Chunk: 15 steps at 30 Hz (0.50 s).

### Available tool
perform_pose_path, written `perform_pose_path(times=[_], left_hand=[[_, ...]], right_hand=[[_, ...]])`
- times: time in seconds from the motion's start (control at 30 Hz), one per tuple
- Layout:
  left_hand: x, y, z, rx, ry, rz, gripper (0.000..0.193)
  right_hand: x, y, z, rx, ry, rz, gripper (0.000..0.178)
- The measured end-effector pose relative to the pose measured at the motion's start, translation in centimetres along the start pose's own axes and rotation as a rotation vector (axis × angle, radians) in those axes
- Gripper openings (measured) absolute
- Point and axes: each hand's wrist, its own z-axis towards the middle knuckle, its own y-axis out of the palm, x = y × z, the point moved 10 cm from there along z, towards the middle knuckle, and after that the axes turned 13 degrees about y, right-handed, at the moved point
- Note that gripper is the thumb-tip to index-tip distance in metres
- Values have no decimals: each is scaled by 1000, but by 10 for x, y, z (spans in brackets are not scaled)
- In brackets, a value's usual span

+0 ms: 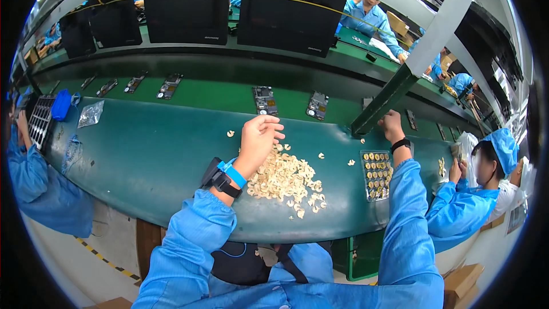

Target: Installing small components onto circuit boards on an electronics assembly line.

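A heap of small cream-coloured curved pieces (283,176) lies on the green work surface in front of me. Over its far edge is my left hand (260,137), fingers loosely bent and apart, with nothing visible in them. My right hand (392,125) reaches past a clear tray (376,197), beside the foot of a post. Its fingers are curled together, and whatever they may hold is hidden. Rows of round gold-coloured parts (374,174) fill the tray, close to my right forearm. A few loose curved pieces (351,162) lie between heap and tray.
A slanting metal post (386,100) rises by my right hand. Circuit boards (265,101) lie along the green strip (214,94) beyond the work surface. At left are a clear plastic bag (91,114) and a blue item (61,105). Co-workers in blue sit on both sides.
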Motion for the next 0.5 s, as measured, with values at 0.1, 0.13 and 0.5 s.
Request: perform_pose_path(times=[0.1,0.13,0.5], left_hand=[[-1,-2,2,11,8,4,23],[-1,-4,1,13,1,8,23],[5,-25,1,174,13,107,24]], right_hand=[[-3,-15,-25,406,-219,-465,28],[7,-11,-39,400,-213,-467,28],[-63,289,-257,-120,-986,-542,27]])
